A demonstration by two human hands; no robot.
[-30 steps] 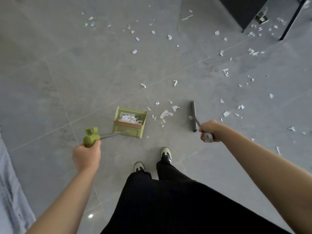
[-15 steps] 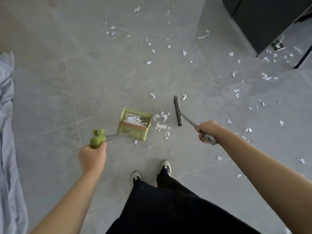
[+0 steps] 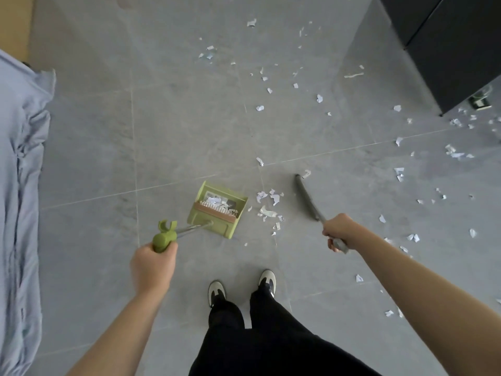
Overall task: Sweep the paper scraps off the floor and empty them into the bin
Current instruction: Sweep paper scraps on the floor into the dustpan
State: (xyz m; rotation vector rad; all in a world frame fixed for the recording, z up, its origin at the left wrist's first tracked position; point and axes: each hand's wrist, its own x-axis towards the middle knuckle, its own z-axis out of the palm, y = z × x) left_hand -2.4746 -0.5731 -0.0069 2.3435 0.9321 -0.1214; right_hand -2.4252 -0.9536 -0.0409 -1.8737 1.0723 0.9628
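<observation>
Left hand (image 3: 153, 263) fingers wrapped on the green dustpan (image 3: 218, 208) handle; right hand (image 3: 337, 230) fingers clamped on the broom (image 3: 306, 198) shaft. Pan, beyond left fingers, already holds some scraps; a small pile (image 3: 268, 206) waits between pan and broom head. Far past the right fingers, many loose scraps (image 3: 400, 170) unswept; no bin seen — well under half done, I'd judge.

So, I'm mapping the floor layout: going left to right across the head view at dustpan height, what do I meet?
Crumpled pale blue cloth → green plastic dustpan → small pile of white paper scraps → grey broom head → scattered white scraps.
</observation>
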